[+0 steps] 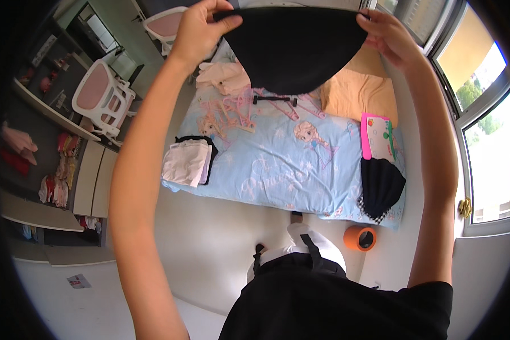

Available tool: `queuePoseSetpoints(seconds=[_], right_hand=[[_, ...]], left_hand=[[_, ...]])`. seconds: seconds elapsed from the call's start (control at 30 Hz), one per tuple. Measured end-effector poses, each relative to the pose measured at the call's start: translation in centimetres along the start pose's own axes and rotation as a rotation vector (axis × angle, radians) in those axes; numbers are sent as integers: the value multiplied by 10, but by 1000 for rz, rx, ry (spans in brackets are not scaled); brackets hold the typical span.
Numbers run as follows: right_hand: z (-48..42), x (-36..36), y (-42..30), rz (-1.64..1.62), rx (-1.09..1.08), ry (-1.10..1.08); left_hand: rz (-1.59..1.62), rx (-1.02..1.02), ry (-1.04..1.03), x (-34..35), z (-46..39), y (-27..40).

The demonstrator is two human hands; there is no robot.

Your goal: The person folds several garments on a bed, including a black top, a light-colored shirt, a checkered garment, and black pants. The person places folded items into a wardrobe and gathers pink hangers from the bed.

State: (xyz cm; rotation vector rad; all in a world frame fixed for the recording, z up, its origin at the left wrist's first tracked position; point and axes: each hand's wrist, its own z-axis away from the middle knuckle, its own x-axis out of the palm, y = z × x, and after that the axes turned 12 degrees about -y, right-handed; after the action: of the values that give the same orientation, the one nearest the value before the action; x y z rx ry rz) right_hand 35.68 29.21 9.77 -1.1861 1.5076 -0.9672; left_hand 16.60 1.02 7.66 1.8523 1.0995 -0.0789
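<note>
A black cloth garment is stretched between my raised hands at the top of the view. My left hand pinches its left upper corner, my right hand its right upper corner. The garment hangs down in a rounded shape above a bed with a blue printed sheet. Pink plastic hangers lie on the sheet beneath, beside a black bar-shaped object. A folded white cloth rests on darker cloth at the bed's left corner. Another black garment lies at the right edge.
Pale pink clothing and an orange-tan pillow lie farther back on the bed, near a pink-edged drawing. An orange cylinder stands on the floor. White chairs and open wardrobe shelving are at left, windows at right.
</note>
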Motion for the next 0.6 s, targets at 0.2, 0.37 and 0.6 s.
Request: queuePoseSetpoints(seconds=[0.2,0.37,0.6], right_hand=[[90,37,117,-48,186,-107],[203,107,216,-177,458,-87],[350,201,293,-443,806,-136]], left_hand=[[158,-227,-76,92,133,-39],[67,-485,-248,172,273,-58],[288,-906,-387,243,433,-32]])
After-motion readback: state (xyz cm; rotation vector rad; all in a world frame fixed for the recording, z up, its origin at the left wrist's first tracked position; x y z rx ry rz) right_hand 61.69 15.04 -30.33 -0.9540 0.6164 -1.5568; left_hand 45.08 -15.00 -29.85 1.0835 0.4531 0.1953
